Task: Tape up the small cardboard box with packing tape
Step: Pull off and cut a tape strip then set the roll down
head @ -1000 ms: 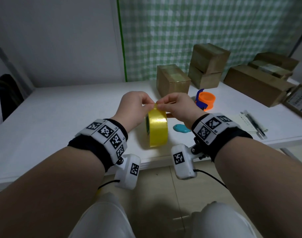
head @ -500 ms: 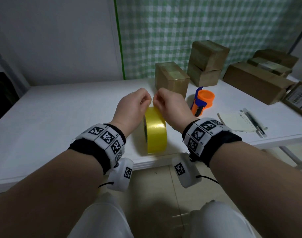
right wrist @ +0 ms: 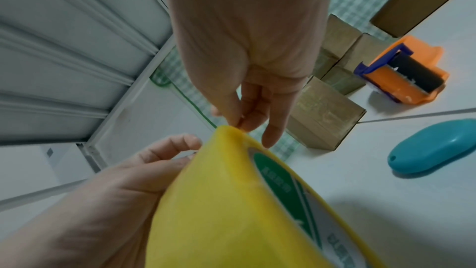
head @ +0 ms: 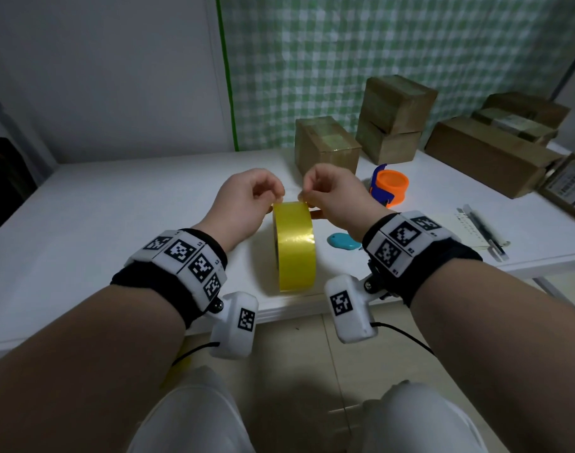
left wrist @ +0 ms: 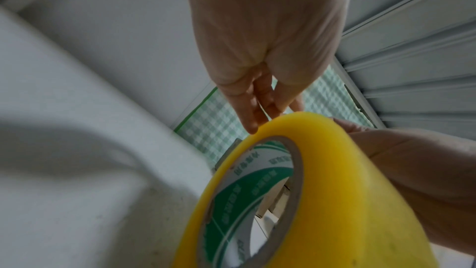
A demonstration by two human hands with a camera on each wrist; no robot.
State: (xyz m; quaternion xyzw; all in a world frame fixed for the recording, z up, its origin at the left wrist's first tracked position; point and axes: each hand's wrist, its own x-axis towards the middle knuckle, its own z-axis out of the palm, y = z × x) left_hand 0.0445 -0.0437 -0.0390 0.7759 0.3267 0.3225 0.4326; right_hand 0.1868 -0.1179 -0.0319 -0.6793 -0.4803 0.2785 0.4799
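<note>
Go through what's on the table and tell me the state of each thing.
Tape roll: upright on edge.
Left hand: fingertips on the roll's top.
Right hand: pinching at the roll's top.
Nearest small box: closed, taped.
Stacked boxes: closed.
Orange dispenser: untouched.

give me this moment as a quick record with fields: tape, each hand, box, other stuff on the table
tape: yellow tape roll standing on edge near the white table's front edge
left hand: left hand pinches the roll's top
right hand: right hand pinches the roll's top
box: small cardboard box behind the hands, untouched
other: orange tape dispenser, teal oval object, more cardboard boxes, pen
</note>
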